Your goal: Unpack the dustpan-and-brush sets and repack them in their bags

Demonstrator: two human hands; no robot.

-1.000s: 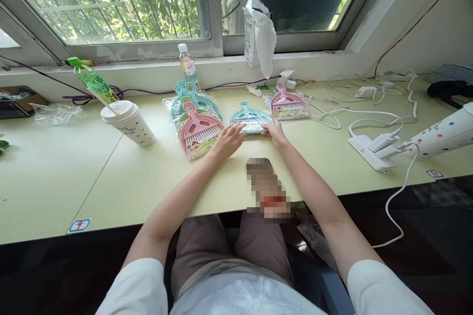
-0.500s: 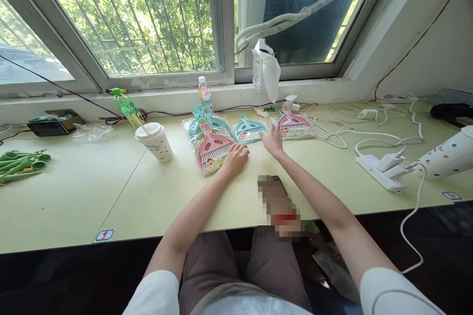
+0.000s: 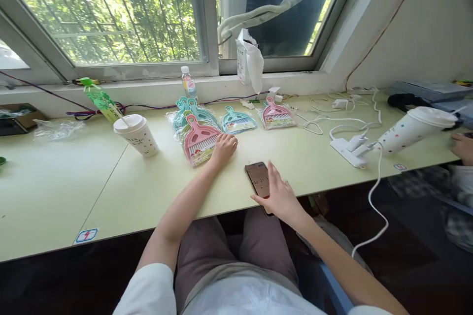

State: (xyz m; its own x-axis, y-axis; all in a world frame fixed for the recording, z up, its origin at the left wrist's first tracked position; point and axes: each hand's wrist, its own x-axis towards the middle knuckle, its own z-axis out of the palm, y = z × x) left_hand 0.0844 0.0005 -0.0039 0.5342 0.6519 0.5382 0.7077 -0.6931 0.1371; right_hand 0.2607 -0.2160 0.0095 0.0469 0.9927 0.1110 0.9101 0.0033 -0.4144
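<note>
My left hand (image 3: 222,148) rests on the pale table (image 3: 111,182) with fingers curled, touching the right edge of a pink mini dustpan-and-brush pack (image 3: 198,141) that lies on top of several teal ones (image 3: 192,110). My right hand (image 3: 279,196) lies with spread fingers over the lower part of a dark phone (image 3: 258,178) at the table's front edge. The phone's screen is lit. Farther back lie a single teal pack (image 3: 237,121) and a pink pack (image 3: 276,114), both untouched.
A lidded paper cup with straw (image 3: 136,134) stands left of the packs. A water bottle (image 3: 188,81) and a green bottle (image 3: 99,98) sit by the window sill. A white power strip (image 3: 349,150) with cables and a second dotted cup (image 3: 417,129) lie right. Another person's hand (image 3: 462,146) shows at far right.
My right hand has pulled back from the teal pack to the phone at the table's edge. My left hand has stayed by the pink pack. The view has swung right.
</note>
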